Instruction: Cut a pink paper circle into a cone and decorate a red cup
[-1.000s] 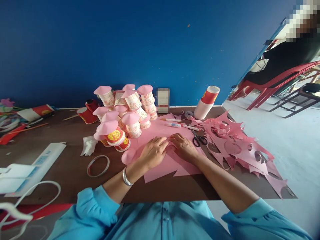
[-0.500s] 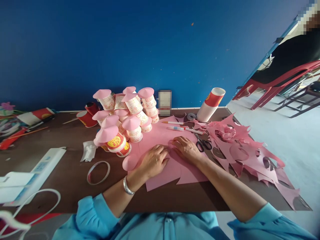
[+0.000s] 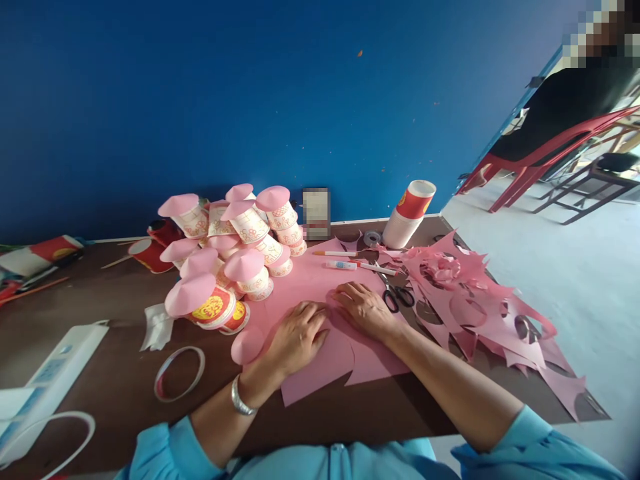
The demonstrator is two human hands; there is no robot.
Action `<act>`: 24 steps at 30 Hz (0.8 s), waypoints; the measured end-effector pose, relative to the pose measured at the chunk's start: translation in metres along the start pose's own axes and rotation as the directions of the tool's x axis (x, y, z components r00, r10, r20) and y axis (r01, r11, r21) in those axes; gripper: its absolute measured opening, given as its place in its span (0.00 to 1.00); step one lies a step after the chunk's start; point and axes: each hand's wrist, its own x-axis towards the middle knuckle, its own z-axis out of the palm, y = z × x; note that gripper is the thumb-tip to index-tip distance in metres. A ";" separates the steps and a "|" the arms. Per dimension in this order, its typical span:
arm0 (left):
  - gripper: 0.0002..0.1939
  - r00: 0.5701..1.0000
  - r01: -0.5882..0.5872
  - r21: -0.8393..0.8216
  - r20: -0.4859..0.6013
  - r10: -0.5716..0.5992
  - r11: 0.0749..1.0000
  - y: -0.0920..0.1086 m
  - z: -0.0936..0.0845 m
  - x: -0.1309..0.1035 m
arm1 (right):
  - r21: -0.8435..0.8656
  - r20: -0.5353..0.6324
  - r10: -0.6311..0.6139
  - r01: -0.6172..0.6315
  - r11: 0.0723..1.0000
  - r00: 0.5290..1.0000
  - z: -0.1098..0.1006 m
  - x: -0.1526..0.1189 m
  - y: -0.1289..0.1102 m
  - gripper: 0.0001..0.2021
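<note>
Left hand palm-down on pink paper, fingers loosely curved, thumb slightly apart. Right hand also palm-down, fingers close together, slightly bent. Both rest on paper rather than grip; fingertips near each other. Paper flat mid-table, long axis seemingly toward wall, notched edge facing front. Bare strip before front edge. Scissors just beside right hand; scraps crowd right, cups left.
</note>
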 end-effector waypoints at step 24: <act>0.24 0.980 -0.142 -0.218 -0.170 0.106 0.966 0.024 -0.058 0.133 | 0.780 -0.273 0.724 -0.295 0.553 0.634 -0.078 0.024 0.202 0.62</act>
